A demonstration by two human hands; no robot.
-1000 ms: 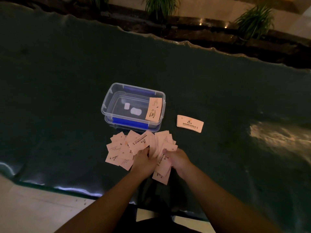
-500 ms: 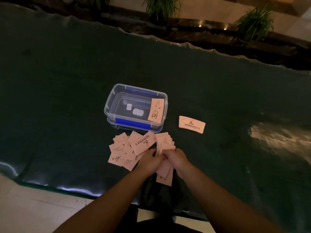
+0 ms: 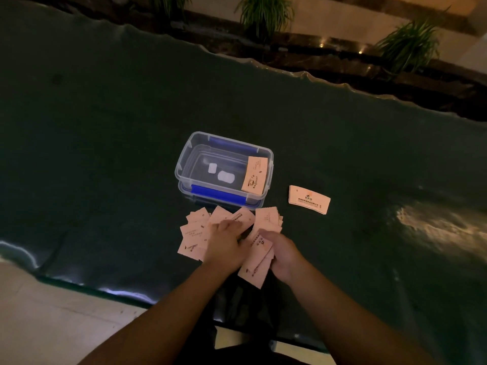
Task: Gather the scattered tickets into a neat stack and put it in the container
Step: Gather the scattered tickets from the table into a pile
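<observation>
Several pink tickets (image 3: 193,233) lie fanned and overlapping on the dark green table just in front of a clear plastic container (image 3: 184,156) with blue clips. One ticket (image 3: 255,175) leans inside the container against its right wall. My left hand (image 3: 224,242) lies flat on the middle of the pile, fingers spread over the tickets. My right hand (image 3: 283,252) grips a bunch of tickets (image 3: 257,267) at the pile's right side, their lower ends sticking out toward me.
A separate small stack of tickets (image 3: 308,199) lies to the right of the container. The table's near edge (image 3: 105,291) runs just below my wrists. Potted plants (image 3: 266,14) stand beyond the far edge. A bright glare patch (image 3: 432,222) sits at the right.
My left hand has slid forward onto the loose tickets on the left. The bunch in my right hand has stayed put at the pile's right.
</observation>
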